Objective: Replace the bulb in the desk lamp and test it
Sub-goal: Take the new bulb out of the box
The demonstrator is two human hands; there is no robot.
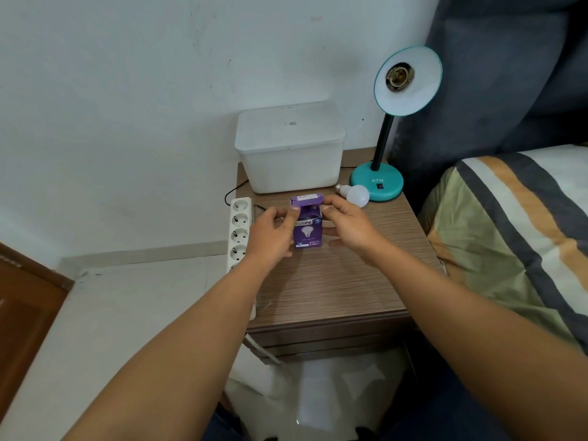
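Observation:
A purple bulb box (307, 232) stands upright on the wooden bedside table (334, 281), its top flap open. My left hand (272, 235) grips the box's left side. My right hand (348, 226) holds its right side, fingers pinching the top flap. A loose white bulb (356, 194) lies on the table against the lamp's base. The teal desk lamp (378, 183) stands at the back right; its shade (409, 81) faces me with an empty socket (399, 76).
A white lidded storage box (289, 148) sits at the back of the table. A white power strip (239, 233) runs along the table's left edge. A bed with a striped cover (515, 224) borders the right side. Wall behind, tiled floor left.

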